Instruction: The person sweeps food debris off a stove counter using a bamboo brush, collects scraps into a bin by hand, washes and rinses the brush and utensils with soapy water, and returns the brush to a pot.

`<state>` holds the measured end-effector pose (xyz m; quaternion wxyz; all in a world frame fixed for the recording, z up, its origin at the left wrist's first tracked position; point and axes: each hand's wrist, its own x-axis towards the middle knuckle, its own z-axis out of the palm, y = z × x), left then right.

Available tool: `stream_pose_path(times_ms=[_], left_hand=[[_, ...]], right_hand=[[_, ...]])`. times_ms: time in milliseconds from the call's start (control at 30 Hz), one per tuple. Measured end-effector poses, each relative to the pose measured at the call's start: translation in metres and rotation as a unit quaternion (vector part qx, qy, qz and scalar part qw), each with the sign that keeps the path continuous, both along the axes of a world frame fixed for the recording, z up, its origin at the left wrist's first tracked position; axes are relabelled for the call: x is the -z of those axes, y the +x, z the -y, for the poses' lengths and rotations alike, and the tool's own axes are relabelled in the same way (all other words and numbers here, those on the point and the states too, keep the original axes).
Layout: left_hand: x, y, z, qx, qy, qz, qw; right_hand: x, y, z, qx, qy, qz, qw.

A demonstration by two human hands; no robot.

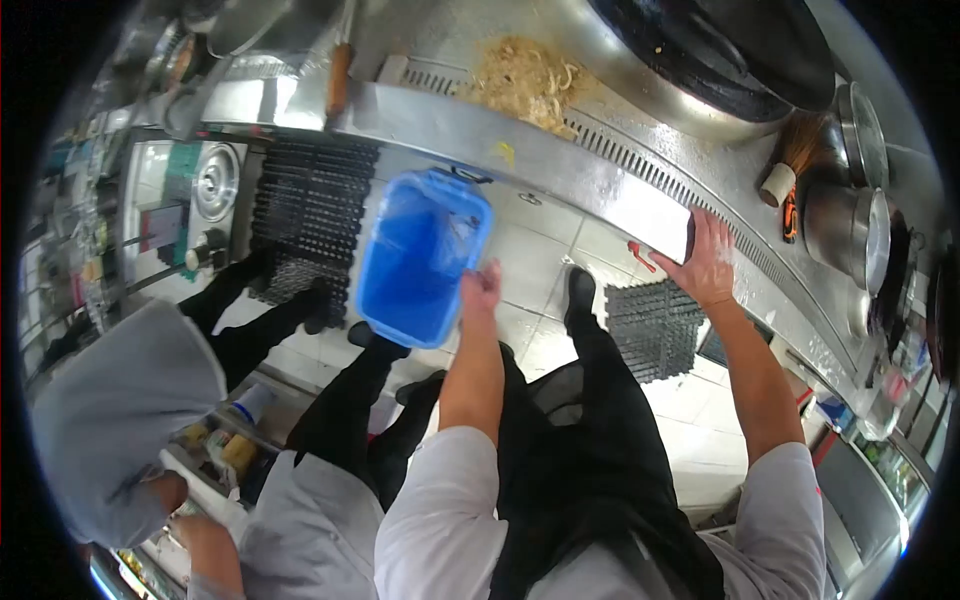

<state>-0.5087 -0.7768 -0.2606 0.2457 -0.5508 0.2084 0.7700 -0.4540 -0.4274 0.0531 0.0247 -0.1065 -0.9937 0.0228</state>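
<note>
A blue plastic bin point(410, 270) hangs or is held against the front of the steel counter, its open top facing me. My left hand point(481, 288) has its fingers closed on the bin's right rim. Inside, the bin has wet-looking walls and a pale smear near the top. My right hand point(708, 262) rests on the counter's front edge point(600, 180), fingers stretched over it and wet. Beside its thumb is a bright white patch, perhaps glare on the steel. Above the bin, a heap of noodle-like food scraps point(525, 80) lies on the counter by the slotted drain.
A large wok point(700, 50) sits at the back right. A bamboo brush point(785, 165), an orange-handled tool point(790, 215) and steel pots point(845, 235) stand right of it. Two co-workers point(130, 410) are close on my left. Black mats point(315, 210) cover parts of the tiled floor.
</note>
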Motion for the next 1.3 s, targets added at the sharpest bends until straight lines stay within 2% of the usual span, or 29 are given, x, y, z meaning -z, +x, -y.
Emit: stream_pose_path(times_ms=[67,133,200,267,333,400,467,533,567,633,667,733,767,800,867,900,933,967,1000,1033,1100,1167,1233,1267,1300], left_hand=[[-0.093,0.003,-0.022,0.083,-0.152,-0.018,0.985],[-0.179,0.002,-0.027,0.176,-0.287,-0.191,0.922],[-0.268,-0.028,-0.033,0.246,-0.403,-0.359,0.805],[-0.341,-0.086,-0.042,0.330,-0.471,-0.501,0.646],[-0.386,-0.154,-0.075,0.362,-0.473,-0.592,0.543],[-0.392,-0.215,-0.109,0.398,-0.384,-0.599,0.579],[-0.370,-0.262,-0.136,0.426,-0.345,-0.593,0.590],[-0.326,-0.301,-0.155,0.465,-0.351,-0.609,0.538],[-0.316,-0.316,-0.166,0.466,-0.350,-0.611,0.536],[-0.294,-0.334,-0.181,0.507,-0.440,-0.650,0.356],[-0.282,-0.338,-0.183,0.513,-0.435,-0.647,0.359],[-0.279,-0.353,-0.196,0.548,-0.329,-0.648,0.413],[-0.275,-0.348,-0.195,0.577,-0.258,-0.591,0.501],[-0.283,-0.341,-0.190,0.583,-0.252,-0.587,0.502],[-0.300,-0.333,-0.175,0.656,-0.173,-0.502,0.536],[-0.274,-0.341,-0.162,0.694,-0.159,-0.462,0.529],[-0.277,-0.344,-0.156,0.695,-0.155,-0.464,0.527],[-0.280,-0.345,-0.149,0.746,-0.124,-0.417,0.505],[-0.281,-0.343,-0.142,0.793,-0.093,-0.365,0.480],[-0.281,-0.344,-0.142,0.806,-0.095,-0.373,0.450],[-0.283,-0.339,-0.147,0.819,-0.106,-0.351,0.442],[-0.277,-0.333,-0.157,0.830,-0.115,-0.327,0.437],[-0.265,-0.328,-0.167,0.853,-0.127,-0.231,0.450],[-0.265,-0.326,-0.169,0.855,-0.124,-0.232,0.448],[-0.272,-0.321,-0.173,0.813,-0.053,-0.185,0.550]], right_hand=[[-0.003,0.000,-0.004,-0.003,-0.030,0.003,1.000],[-0.016,-0.001,-0.007,0.004,-0.096,0.021,0.995],[-0.001,-0.002,-0.011,0.021,-0.172,-0.047,0.984],[-0.006,-0.047,0.003,0.002,-0.321,-0.162,0.933],[-0.025,-0.111,0.026,-0.029,-0.414,-0.158,0.896],[-0.015,-0.177,0.043,-0.039,-0.474,-0.182,0.861],[0.001,-0.223,0.053,-0.043,-0.497,-0.193,0.845],[0.022,-0.255,0.060,0.038,-0.490,-0.177,0.853],[0.034,-0.265,0.063,0.054,-0.446,-0.165,0.878],[0.043,-0.278,0.060,0.061,-0.408,-0.169,0.895],[0.047,-0.278,0.062,0.064,-0.372,-0.169,0.910],[0.049,-0.288,0.056,0.075,-0.362,-0.192,0.909],[0.050,-0.285,0.052,0.067,-0.378,-0.155,0.910],[0.047,-0.283,0.050,0.058,-0.395,-0.121,0.909],[0.045,-0.266,0.048,0.091,-0.409,-0.111,0.901],[0.042,-0.254,0.045,0.080,-0.477,-0.057,0.873],[0.032,-0.247,0.044,0.066,-0.539,-0.006,0.840],[0.022,-0.239,0.046,0.118,-0.574,0.048,0.809],[0.019,-0.232,0.051,0.121,-0.574,0.050,0.808],[0.018,-0.228,0.056,0.146,-0.579,0.053,0.801],[0.028,-0.227,0.061,0.171,-0.581,0.053,0.794],[0.056,-0.227,0.064,0.298,-0.581,0.113,0.749],[0.047,-0.233,0.070,0.308,-0.551,0.150,0.761],[0.040,-0.237,0.071,0.314,-0.520,0.184,0.773],[0.053,-0.239,0.073,0.317,-0.519,0.182,0.773]])
